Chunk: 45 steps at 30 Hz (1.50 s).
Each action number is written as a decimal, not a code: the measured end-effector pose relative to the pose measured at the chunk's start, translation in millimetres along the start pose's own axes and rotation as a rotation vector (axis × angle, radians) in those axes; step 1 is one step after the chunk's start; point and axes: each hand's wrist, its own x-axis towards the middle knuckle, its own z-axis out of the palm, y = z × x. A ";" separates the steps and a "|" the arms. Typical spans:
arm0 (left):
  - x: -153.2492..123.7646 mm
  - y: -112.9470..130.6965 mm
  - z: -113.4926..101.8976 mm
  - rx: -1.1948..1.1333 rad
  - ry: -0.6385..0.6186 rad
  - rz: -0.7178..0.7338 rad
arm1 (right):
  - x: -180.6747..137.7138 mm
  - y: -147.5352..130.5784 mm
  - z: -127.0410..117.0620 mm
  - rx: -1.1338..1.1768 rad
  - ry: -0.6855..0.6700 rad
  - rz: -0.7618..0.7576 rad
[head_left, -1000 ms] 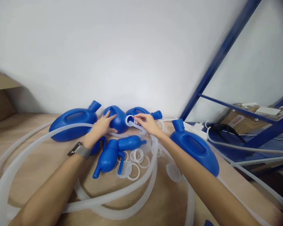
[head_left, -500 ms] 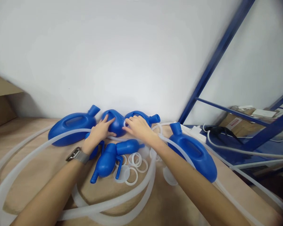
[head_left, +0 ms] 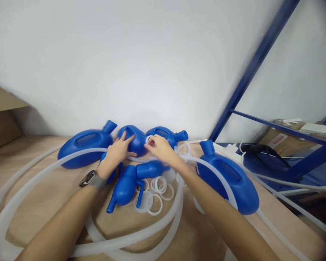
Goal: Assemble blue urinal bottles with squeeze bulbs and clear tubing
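My left hand (head_left: 118,148) wears a watch and steadies a blue plastic bottle (head_left: 137,144), fingers spread over its top and thumb low on its side. At the bottle's right end, my right hand (head_left: 161,148) pinches a small white ring (head_left: 149,138) between thumb and fingertips. Whether the ring sits around the bottle's neck I cannot tell, as my fingers cover it. Just in front lie blue funnel-shaped spouts (head_left: 126,185) with hooked clips. Beside them are several loose white rings (head_left: 155,204) and a translucent disc (head_left: 143,201).
More blue handled bottles stand at left (head_left: 84,148), behind my right hand (head_left: 181,135) and at right (head_left: 230,185). Long translucent hoses (head_left: 130,237) loop over the wooden table (head_left: 40,152). A cardboard box (head_left: 5,119) is at far left, a blue metal frame (head_left: 250,79) at right.
My right hand has shifted slightly right, and the white ring at its fingertips shows more clearly. My left hand stays on the bottle. The whole view has moved a little.
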 end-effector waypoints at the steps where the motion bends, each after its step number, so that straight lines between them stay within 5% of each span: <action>1: -0.1 0.1 -0.2 0.001 -0.001 0.001 | 1.7 0.3 -0.4 0.035 -0.005 0.003; 12: 4.0 0.4 3.6 -0.020 -0.008 -0.010 | 9.1 11.2 -3.9 0.220 -0.014 -0.052; 17: 6.8 -8.0 0.0 -0.023 -0.015 -0.013 | 4.7 12.8 -24.8 0.333 -0.010 -0.070; 23: 5.6 -12.8 -2.8 -0.010 -0.017 0.006 | 10.7 19.8 -63.2 0.299 -0.496 -0.238; 30: 0.2 -6.5 -23.8 0.018 0.035 0.050 | 5.5 28.3 -70.8 -0.035 -0.500 -0.352; 34: -4.4 7.9 -58.8 0.009 0.103 0.070 | -24.5 19.1 -82.6 -0.223 -0.333 -0.542; 38: -17.2 36.1 -81.5 -0.089 0.103 0.195 | -61.7 13.7 -82.9 -0.310 -0.366 -0.610; 45: -54.6 89.0 -53.0 0.002 -0.009 0.567 | -116.6 21.4 -57.6 -0.412 -0.359 -0.541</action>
